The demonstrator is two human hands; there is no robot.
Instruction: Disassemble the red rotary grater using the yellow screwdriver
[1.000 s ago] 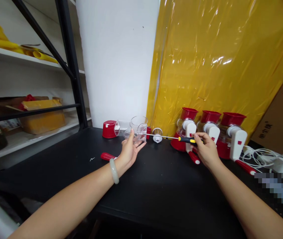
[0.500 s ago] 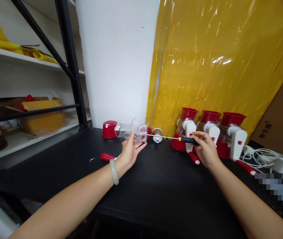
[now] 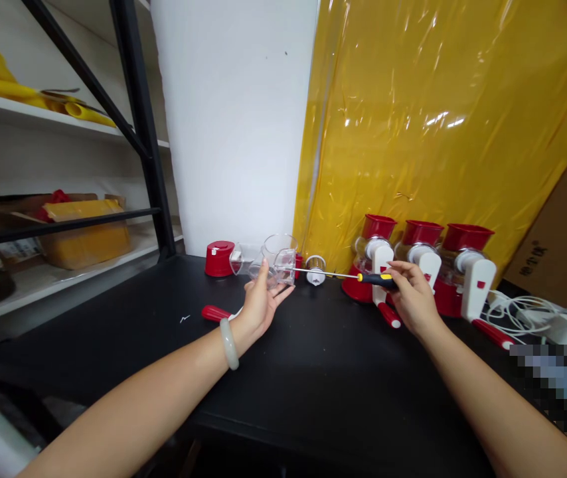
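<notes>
My left hand grips a clear plastic grater housing, thumb in front and fingers beneath. In my right hand is a screwdriver with a black and yellow handle, held by thumb and fingertips. Its long shaft points left and its tip meets the right side of the clear housing; what exactly the tip touches is too small to tell. A metal grater drum stands just behind the shaft. Beyond my left hand sit a red base and a red crank handle, the latter partly hidden by the hand.
Several red and white rotary graters stand along the back right, cranks toward me. White cables lie beside them. Small screws rest on the black table at left. A shelf rack borders the left side.
The screwdriver handle has turned about its axis, showing more yellow, and my right fingers have shifted slightly. My left hand and the clear housing stay in place.
</notes>
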